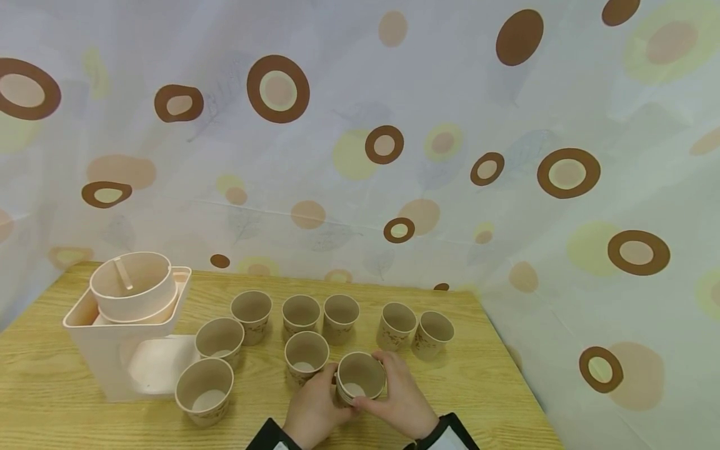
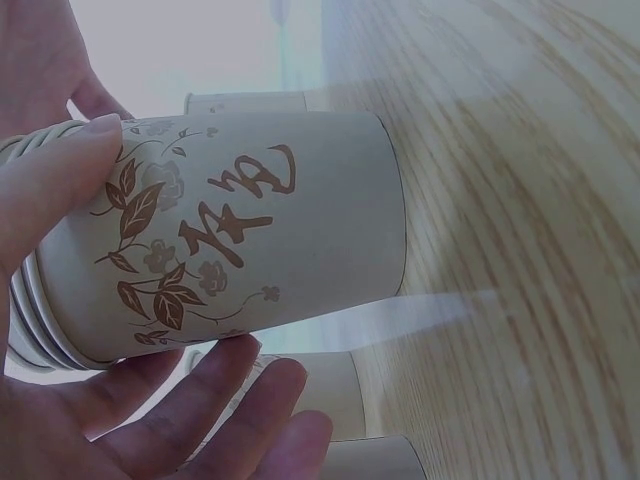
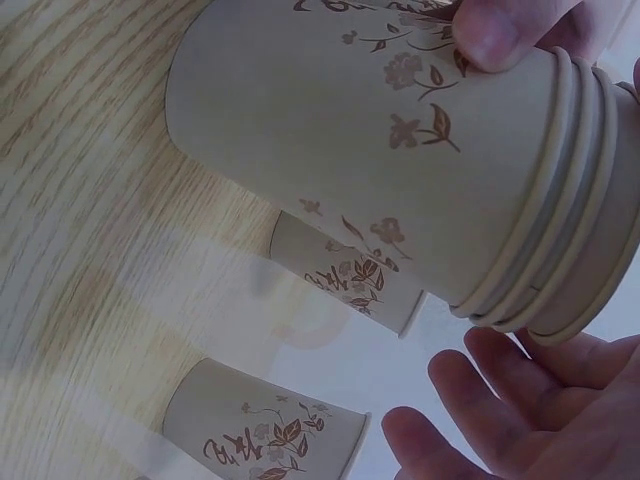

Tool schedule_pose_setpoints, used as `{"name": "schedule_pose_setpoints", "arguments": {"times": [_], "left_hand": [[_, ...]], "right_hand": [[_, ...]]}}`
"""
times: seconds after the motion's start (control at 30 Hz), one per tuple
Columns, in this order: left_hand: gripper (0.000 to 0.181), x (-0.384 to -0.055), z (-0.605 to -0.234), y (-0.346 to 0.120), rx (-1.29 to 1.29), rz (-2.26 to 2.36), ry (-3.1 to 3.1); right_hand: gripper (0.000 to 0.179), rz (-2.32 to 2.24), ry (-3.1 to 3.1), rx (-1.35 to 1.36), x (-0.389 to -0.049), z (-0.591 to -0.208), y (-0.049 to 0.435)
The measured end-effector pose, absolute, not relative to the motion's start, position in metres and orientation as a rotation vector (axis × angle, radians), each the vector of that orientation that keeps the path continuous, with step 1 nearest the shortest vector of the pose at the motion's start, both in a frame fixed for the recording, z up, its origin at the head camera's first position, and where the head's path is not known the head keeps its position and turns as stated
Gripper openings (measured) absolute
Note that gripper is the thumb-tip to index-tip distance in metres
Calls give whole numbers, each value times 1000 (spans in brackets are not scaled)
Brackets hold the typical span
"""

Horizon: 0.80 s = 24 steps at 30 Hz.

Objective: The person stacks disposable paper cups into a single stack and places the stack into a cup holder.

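A stack of nested paper cups [image 1: 361,375] stands at the front of the wooden table, several rims bunched at its mouth. Brown flowers and brush lettering decorate the outer cup [image 2: 240,230], whose base meets the wood. My left hand [image 1: 316,405] grips the stack from the left, thumb on the wall just below the rims and fingers curled along the other side. From the right, my right hand [image 1: 400,400] holds the rim end between thumb and fingers; its fingers [image 3: 440,430] sit close to the rims. Right behind the left hand is another paper cup [image 1: 306,354].
More paper cups stand behind, among them one back left [image 1: 251,312] and a pair at right [image 1: 433,331]. Two [image 1: 204,390] stand left, beside a cream plastic container [image 1: 107,356] with a round tub [image 1: 134,294] in its top. A dotted cloth [image 1: 360,206] hangs behind the table [image 1: 484,400].
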<state>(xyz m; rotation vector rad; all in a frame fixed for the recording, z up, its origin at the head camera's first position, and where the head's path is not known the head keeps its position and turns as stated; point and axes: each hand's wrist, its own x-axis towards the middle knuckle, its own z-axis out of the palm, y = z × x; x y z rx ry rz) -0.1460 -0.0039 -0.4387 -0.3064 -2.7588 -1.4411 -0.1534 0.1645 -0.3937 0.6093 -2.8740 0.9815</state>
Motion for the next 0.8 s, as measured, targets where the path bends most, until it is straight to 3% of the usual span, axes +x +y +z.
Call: {"name": "schedule_pose_setpoints", "arguments": {"times": [0.4, 0.6, 0.8], "left_hand": [[63, -146, -439, -4, -308, -1446, -2748], [67, -144, -437, -4, -315, -1482, -2731], [67, -143, -437, -4, -313, -1464, -2728]], "right_hand": [[76, 1047, -2920, 617, -157, -401, 167], [73, 1204, -2853, 383, -166, -389, 183], [70, 1007, -2731, 104, -207, -387, 228]]}}
